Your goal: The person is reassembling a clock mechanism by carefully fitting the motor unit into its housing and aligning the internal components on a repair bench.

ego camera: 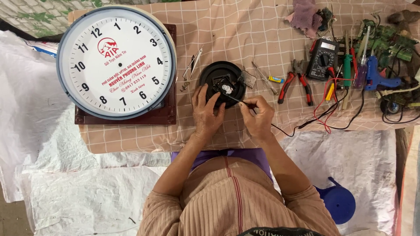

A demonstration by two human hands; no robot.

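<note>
1. Left hand (205, 114) grips the black round clock back (221, 83) near the bench's (245, 35) front edge, at its middle.
2. Right hand (259, 117) pinches a thin probe (238, 100) whose tip touches the clock movement (225, 87).
3. Round white clock face (116, 61) with red lettering rests on a dark red base (168, 116) at the left end.
4. Black multimeter (323, 59) and red-handled pliers (297, 85) lie toward the right end.

Repair workshop, multimeter (323, 58), pliers (295, 84), circuit boards (385, 37) on bench
</note>
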